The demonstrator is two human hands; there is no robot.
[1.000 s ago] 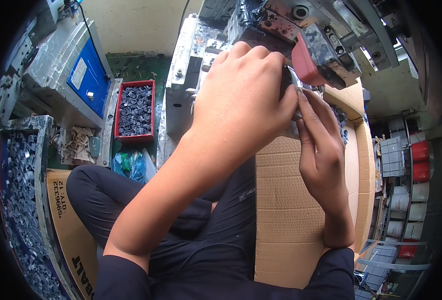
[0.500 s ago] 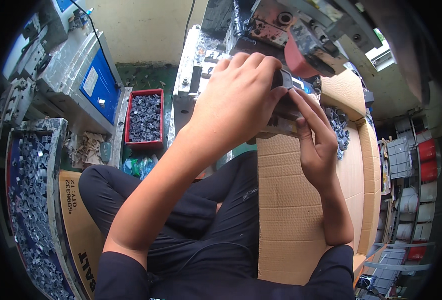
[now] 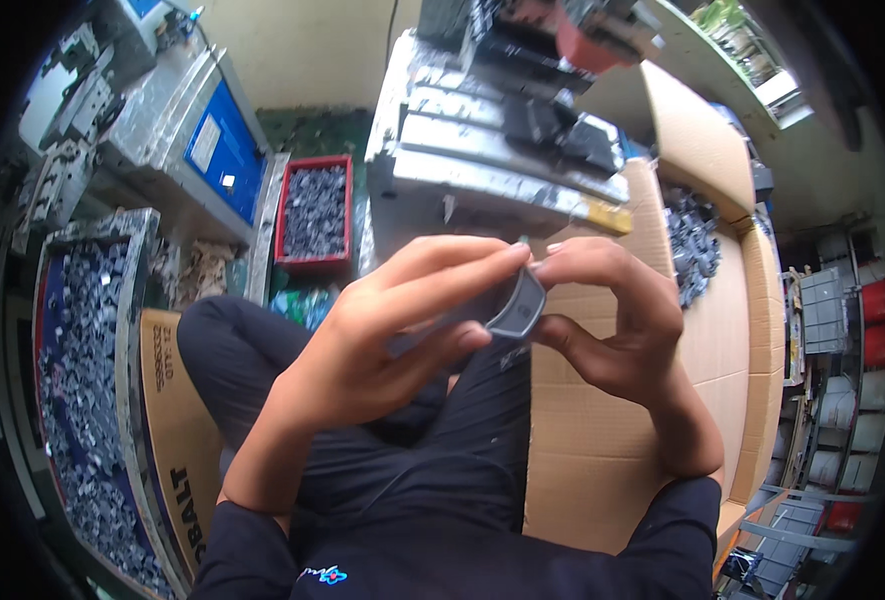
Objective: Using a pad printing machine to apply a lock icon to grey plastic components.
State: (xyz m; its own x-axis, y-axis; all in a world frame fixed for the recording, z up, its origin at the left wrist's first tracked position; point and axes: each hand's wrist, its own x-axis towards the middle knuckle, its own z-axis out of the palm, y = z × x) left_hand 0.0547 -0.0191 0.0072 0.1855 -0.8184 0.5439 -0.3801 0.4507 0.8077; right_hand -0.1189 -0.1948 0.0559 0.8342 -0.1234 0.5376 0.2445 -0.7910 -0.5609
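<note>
Grey curved part is off the machine bed, held in front of it: left hand grips its left side, right hand has fingertips at its right edge. Grey pieces already sit in the cardboard box. Fingers hide its left end; can't tell what work remains.

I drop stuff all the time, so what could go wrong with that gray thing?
The gray part might slip, because it sits between the fingers of the left hand and right hand. It could drop onto the dark trousers, or fall into the open cardboard box on the right.
</note>
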